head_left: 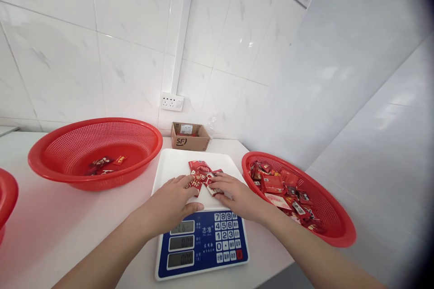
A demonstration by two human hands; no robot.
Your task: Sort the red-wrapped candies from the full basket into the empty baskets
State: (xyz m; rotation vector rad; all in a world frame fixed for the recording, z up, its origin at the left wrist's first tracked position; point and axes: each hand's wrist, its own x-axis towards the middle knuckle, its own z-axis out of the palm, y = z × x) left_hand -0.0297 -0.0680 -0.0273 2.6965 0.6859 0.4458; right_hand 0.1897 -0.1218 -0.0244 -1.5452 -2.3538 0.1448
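Note:
A white electronic scale (pixel 176 169) with a blue keypad panel (pixel 206 244) stands in front of me. Several small red packets (pixel 200 172) lie in a loose heap on its white pan. My left hand (pixel 176 199) rests on the pan, its fingers lying flat on the left packets. My right hand (pixel 233 194) lies opposite, fingers spread over the packets on the heap's right side. Neither hand has lifted a packet.
A large red mesh basket (pixel 61 149) at the left holds a few red packets (pixel 103 165). Another red basket (pixel 335 226) at the right holds several packets. A small cardboard box (pixel 190 137) sits by the tiled wall. A third red basket's rim (pixel 7 196) shows far left.

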